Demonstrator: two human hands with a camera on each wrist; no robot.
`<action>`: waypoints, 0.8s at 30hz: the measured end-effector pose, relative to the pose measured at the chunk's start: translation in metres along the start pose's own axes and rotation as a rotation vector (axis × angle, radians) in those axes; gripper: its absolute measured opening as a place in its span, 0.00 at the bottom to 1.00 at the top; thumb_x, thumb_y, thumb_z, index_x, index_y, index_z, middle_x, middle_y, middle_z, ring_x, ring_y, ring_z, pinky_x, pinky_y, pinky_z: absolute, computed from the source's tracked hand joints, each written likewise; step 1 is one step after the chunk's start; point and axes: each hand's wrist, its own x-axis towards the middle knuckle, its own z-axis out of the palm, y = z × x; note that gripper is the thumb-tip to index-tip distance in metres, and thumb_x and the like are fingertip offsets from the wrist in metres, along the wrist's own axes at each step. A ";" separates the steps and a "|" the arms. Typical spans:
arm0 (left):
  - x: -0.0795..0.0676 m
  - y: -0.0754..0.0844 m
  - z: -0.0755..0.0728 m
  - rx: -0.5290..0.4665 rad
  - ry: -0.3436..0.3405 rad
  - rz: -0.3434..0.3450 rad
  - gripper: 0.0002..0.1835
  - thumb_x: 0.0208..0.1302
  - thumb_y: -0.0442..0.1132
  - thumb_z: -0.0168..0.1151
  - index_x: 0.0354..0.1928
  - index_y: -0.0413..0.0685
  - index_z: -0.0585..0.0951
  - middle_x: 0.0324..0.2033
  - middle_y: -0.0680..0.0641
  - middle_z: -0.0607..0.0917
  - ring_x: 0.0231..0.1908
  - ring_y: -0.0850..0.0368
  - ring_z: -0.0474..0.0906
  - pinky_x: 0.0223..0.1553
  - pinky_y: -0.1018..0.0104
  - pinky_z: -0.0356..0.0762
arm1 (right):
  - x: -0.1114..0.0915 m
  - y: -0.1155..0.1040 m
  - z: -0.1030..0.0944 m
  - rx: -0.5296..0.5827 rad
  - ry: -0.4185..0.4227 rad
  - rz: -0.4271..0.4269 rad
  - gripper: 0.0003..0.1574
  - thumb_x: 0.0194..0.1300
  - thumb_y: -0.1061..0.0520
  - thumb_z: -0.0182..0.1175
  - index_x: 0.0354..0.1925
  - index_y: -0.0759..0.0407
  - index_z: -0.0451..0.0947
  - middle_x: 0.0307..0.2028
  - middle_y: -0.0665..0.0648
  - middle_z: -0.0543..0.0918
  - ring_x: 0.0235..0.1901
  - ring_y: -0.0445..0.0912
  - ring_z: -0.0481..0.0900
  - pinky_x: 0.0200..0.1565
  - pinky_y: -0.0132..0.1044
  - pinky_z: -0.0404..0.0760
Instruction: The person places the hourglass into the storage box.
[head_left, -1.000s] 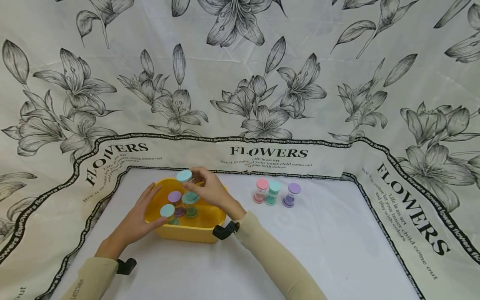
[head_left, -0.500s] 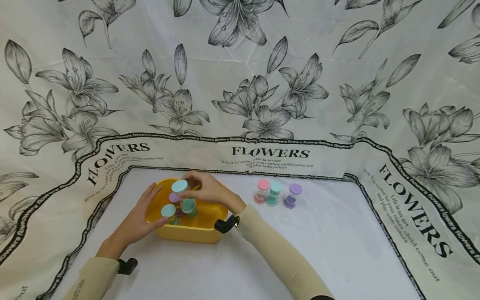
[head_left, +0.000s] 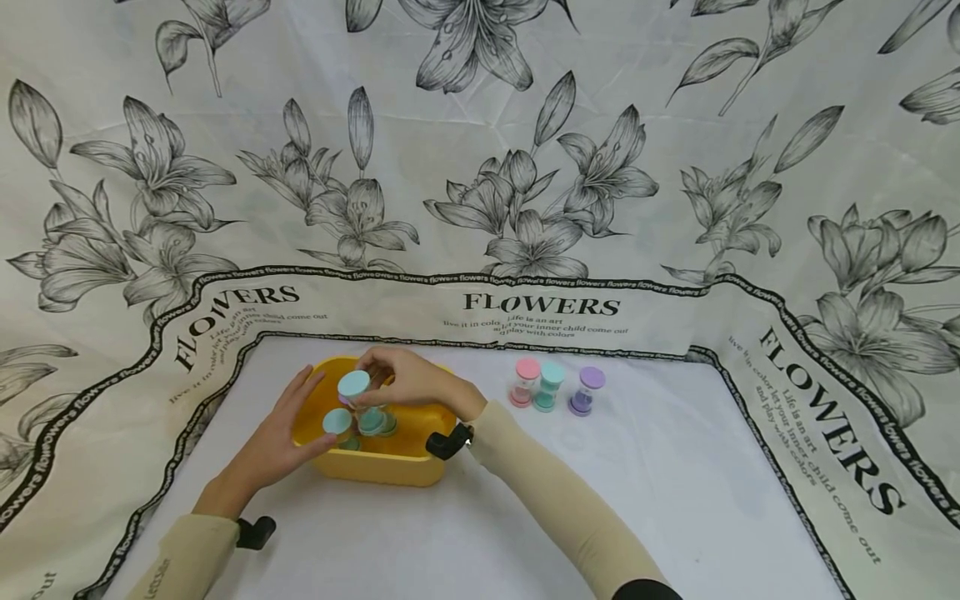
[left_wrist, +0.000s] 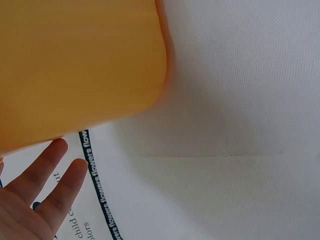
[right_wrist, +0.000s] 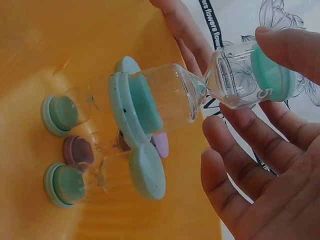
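Note:
My right hand [head_left: 408, 383] holds a small hourglass [head_left: 353, 383] with mint-green caps over the yellow bin [head_left: 382, 472]. In the right wrist view, the thumb and fingertips pinch its upper cap, and green sand lies in the lower bulb [right_wrist: 147, 107]. Two more mint-green hourglasses stand inside the bin, one at the front left [head_left: 336, 422], the other partly behind the held one [head_left: 388, 425]. A purple hourglass [right_wrist: 80, 152] in there is mostly covered in the head view. With straight fingers, my left hand [head_left: 273, 437] rests along the bin's left side, its fingertips right at the wall.
Right of the bin, a pink hourglass [head_left: 521, 383], a mint-green one [head_left: 549, 387] and a purple one [head_left: 585, 392] stand on the white tabletop [head_left: 600, 475]. A flower-printed cloth [head_left: 480, 192] rises behind and along the sides.
My right hand has moved left and brought the held hourglass lower into the bin, towards the other hourglasses. The left hand has stayed at the bin's side.

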 end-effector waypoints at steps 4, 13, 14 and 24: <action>0.001 0.000 0.000 -0.005 -0.002 -0.001 0.53 0.63 0.52 0.71 0.83 0.60 0.50 0.82 0.40 0.46 0.78 0.27 0.49 0.66 0.19 0.57 | 0.001 0.003 -0.001 -0.020 -0.014 -0.001 0.25 0.66 0.57 0.70 0.59 0.62 0.77 0.51 0.58 0.85 0.45 0.40 0.85 0.55 0.33 0.83; 0.000 0.001 -0.001 -0.005 -0.004 -0.006 0.53 0.63 0.52 0.71 0.83 0.61 0.50 0.83 0.42 0.45 0.78 0.27 0.50 0.66 0.19 0.57 | 0.001 0.003 0.001 -0.022 -0.051 -0.002 0.23 0.65 0.57 0.71 0.57 0.59 0.79 0.51 0.56 0.86 0.44 0.41 0.84 0.52 0.31 0.83; 0.000 0.001 -0.001 -0.007 -0.004 -0.008 0.53 0.63 0.52 0.71 0.83 0.61 0.50 0.83 0.43 0.45 0.78 0.27 0.50 0.66 0.19 0.57 | 0.001 0.003 0.001 -0.027 -0.057 0.006 0.23 0.64 0.56 0.71 0.56 0.58 0.79 0.50 0.54 0.86 0.43 0.41 0.84 0.52 0.30 0.83; 0.000 -0.001 0.000 -0.007 0.002 -0.003 0.53 0.62 0.51 0.71 0.83 0.60 0.50 0.83 0.46 0.44 0.78 0.28 0.49 0.66 0.19 0.57 | 0.005 0.006 0.003 -0.090 -0.143 0.101 0.29 0.61 0.54 0.74 0.58 0.59 0.78 0.50 0.51 0.85 0.45 0.36 0.82 0.51 0.26 0.82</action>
